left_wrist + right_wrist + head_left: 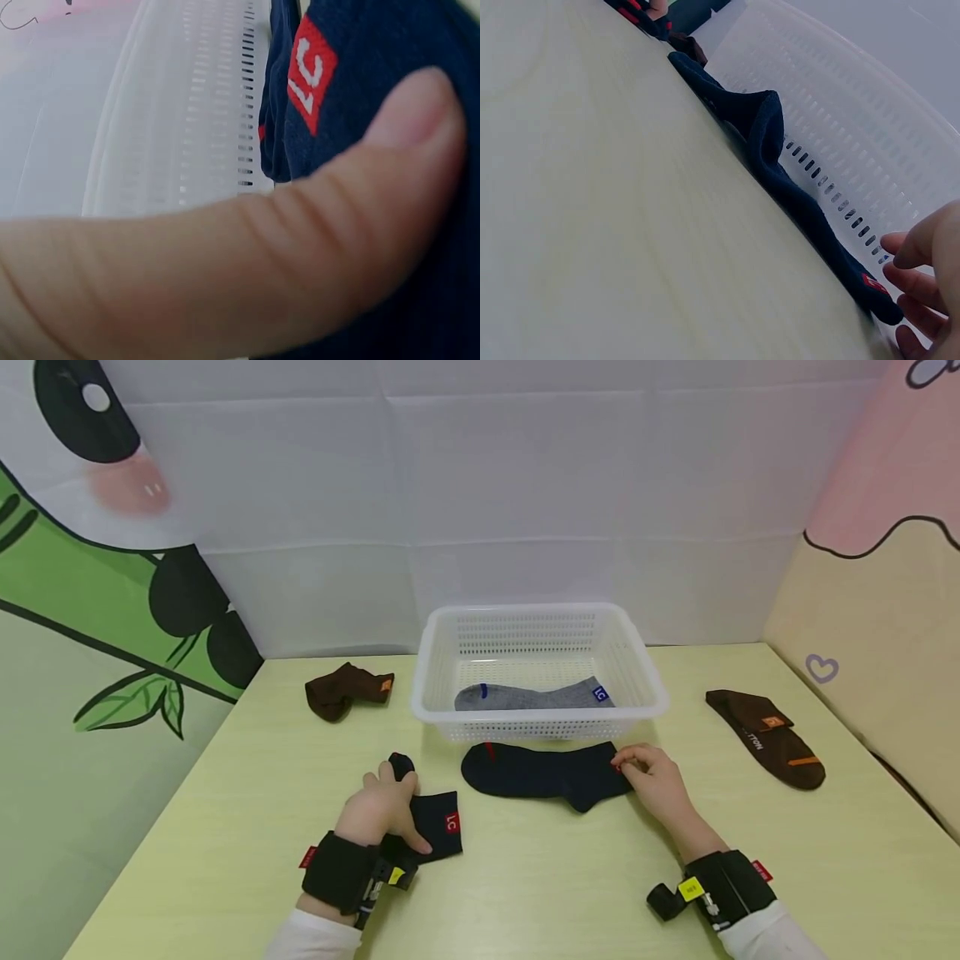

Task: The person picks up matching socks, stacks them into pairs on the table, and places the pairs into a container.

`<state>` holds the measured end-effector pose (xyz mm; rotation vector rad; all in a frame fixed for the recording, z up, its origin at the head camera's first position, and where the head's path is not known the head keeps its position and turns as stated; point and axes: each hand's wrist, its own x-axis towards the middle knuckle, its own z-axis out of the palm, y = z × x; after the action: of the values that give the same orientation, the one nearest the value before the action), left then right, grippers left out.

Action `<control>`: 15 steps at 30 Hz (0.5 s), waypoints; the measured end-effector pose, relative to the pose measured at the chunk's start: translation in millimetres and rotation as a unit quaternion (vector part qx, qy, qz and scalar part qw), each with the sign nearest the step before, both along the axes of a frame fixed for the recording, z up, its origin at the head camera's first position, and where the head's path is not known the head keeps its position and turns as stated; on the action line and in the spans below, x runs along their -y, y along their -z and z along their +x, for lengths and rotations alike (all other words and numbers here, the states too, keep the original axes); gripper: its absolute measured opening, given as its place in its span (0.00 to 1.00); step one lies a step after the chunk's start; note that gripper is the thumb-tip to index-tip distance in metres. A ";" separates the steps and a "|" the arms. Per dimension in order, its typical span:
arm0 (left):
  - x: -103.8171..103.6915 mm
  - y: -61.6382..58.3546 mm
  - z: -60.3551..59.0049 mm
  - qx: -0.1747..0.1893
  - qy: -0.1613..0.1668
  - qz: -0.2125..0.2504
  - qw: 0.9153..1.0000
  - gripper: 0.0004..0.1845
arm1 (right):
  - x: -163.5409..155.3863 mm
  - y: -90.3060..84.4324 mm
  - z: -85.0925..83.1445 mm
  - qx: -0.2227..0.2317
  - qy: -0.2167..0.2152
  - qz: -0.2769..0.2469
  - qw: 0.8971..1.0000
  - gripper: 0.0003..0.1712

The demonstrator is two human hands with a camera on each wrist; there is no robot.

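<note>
A folded navy sock (438,827) with a red LC label lies on the table's left part. My left hand (378,810) rests on it with fingers spread, and in the left wrist view the thumb (322,217) lies across its fabric. Stretched out flat in front of the basket is a second navy sock (540,772). At that sock's cuff end is my right hand (658,781), fingers loosely bent beside the red label; the right wrist view shows the fingers (922,289) next to the cuff, not closed around it.
Behind the flat sock stands a white perforated basket (540,727) with a grey sock (536,697) inside. One brown sock (347,689) lies bunched at the back left. Another brown sock (768,739), folded over, lies on the right. A printed cloth (517,485) hangs behind the table.
</note>
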<state>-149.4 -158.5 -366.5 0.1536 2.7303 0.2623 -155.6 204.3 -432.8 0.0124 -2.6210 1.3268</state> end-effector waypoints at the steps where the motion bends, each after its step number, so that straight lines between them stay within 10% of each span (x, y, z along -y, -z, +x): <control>1: -1.5 -0.1 1.0 -0.001 0.001 0.000 1.000 0.44 | 0.0 0.2 -0.2 0.000 0.000 -0.001 1.000 0.09; 15: -20.2 -1.3 10.4 -0.003 0.019 -0.010 1.000 0.48 | 0.4 0.0 0.1 -0.004 -0.001 0.000 1.000 0.09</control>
<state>-139.1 -138.3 -365.2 0.2021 2.7321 0.2249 -155.5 203.9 -432.8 0.0208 -2.6153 1.3259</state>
